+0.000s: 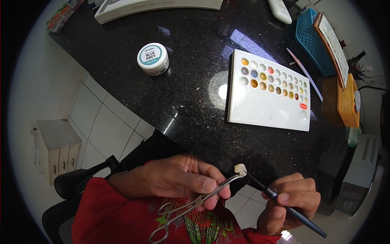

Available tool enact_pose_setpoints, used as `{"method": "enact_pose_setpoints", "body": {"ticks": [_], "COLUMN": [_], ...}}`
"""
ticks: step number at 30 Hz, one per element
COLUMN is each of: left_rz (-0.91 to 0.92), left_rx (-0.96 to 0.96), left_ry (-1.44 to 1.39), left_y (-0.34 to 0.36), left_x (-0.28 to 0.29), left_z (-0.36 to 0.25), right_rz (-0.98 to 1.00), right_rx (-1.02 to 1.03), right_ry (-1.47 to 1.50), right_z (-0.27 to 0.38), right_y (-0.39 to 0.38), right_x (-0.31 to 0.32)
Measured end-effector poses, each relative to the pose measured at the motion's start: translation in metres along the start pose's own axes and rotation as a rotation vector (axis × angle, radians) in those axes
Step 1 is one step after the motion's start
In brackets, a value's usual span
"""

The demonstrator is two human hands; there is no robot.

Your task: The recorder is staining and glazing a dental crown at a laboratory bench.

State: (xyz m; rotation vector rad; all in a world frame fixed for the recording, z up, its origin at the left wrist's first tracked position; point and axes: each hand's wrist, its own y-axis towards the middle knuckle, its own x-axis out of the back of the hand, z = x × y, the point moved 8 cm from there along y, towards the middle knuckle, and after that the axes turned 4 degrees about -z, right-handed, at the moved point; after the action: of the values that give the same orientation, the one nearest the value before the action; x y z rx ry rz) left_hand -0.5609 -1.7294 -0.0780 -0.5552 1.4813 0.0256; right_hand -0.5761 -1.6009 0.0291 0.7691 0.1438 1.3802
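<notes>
My left hand [185, 178] is closed around metal locking forceps [219, 188], with the ring handles pointing down toward my lap. The jaws grip a small cream-white dental crown [240, 168] just past the table's near edge. In my right hand [293, 199] is a fine brush [298, 217] with a dark blue-black handle, held like a pen. Its thin tip reaches left to the crown; whether it touches is too small to tell. Farther off, a white porcelain palette [266, 107] has rows of small wells with coloured pastes.
A white jar [153, 59] with a teal-ringed lid stands on the black speckled table [187, 105]. Baskets, blue [313, 44] and yellow [347, 101], line the right side beside a pale curved strip [304, 73]. A grey boxy device [359, 175] is at right, a white box [158, 10] at the far edge.
</notes>
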Motion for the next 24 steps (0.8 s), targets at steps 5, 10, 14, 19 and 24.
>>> {"method": "enact_pose_setpoints", "body": {"ticks": [5, 10, 14, 19, 24], "left_rz": [-0.018, -0.007, -0.004, -0.013, -0.004], "left_rx": [-0.003, -0.010, -0.002, 0.001, -0.006], "left_ry": [-0.001, 0.000, -0.008, -0.003, 0.026], "left_y": [-0.0008, 0.0003, -0.0001, -0.0004, 0.0004], "left_x": [-0.0001, -0.0014, -0.0006, 0.0006, -0.0004], "left_z": [-0.0004, -0.0008, 0.0000, 0.0003, -0.0006], "right_rz": [0.006, -0.034, -0.004, -0.028, -0.060], "right_rx": [-0.020, -0.056, -0.064, -0.080, -0.135], "right_ry": [-0.025, 0.005, 0.039, 0.045, 0.035], "right_z": [0.0001, -0.0026, -0.0029, -0.0051, -0.0055], "right_y": [-0.0003, -0.0006, -0.0007, -0.0008, -0.0016], "right_x": [-0.0037, 0.0003, -0.0017, -0.0017, -0.0005]}}
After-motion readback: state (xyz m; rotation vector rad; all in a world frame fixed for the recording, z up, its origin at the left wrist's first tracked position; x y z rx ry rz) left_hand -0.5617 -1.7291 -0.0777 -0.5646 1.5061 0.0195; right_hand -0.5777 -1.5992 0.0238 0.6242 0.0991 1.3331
